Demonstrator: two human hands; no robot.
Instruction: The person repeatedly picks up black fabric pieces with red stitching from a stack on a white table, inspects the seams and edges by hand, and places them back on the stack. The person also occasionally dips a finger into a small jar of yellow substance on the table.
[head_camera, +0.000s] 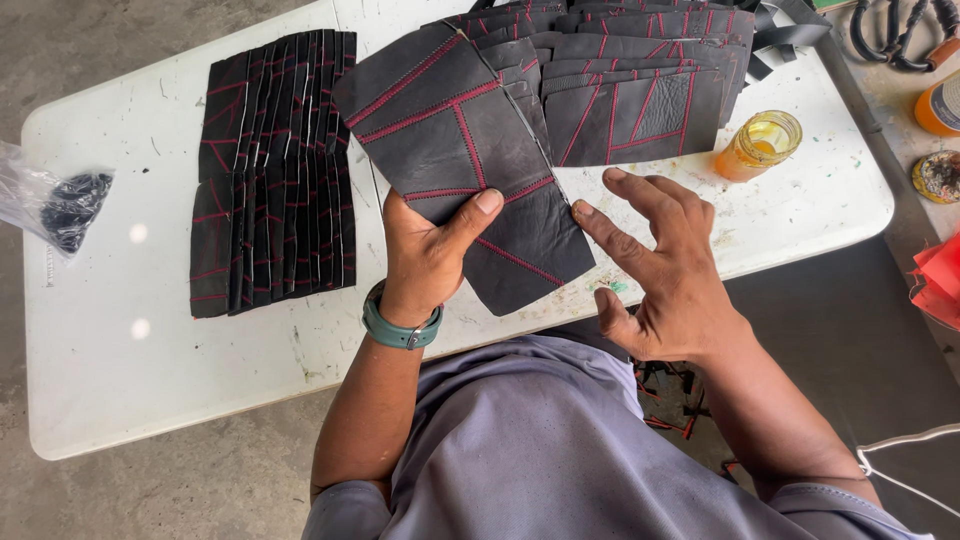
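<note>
The left hand (425, 255) pinched a black leather panel (462, 160) (red-stitched, tilted); the right hand (665, 270), fingers spread, touched its right edge.

— Surface condition?
— White folding table (130, 380), scuffed and stained, with scratches and specks toward the 3 o'clock edge. Two small bright spots of light sit on it near 9 o'clock.
— Floor?
— Bare grey concrete floor (180, 490), mottled, visible at 7 o'clock and again at 11 o'clock beyond the table's corner.
— Anything adjoining?
— A second, dirtier work surface (900, 110) at 2 o'clock, just beside the table. Lighting is even daylight, with soft shadows.
</note>
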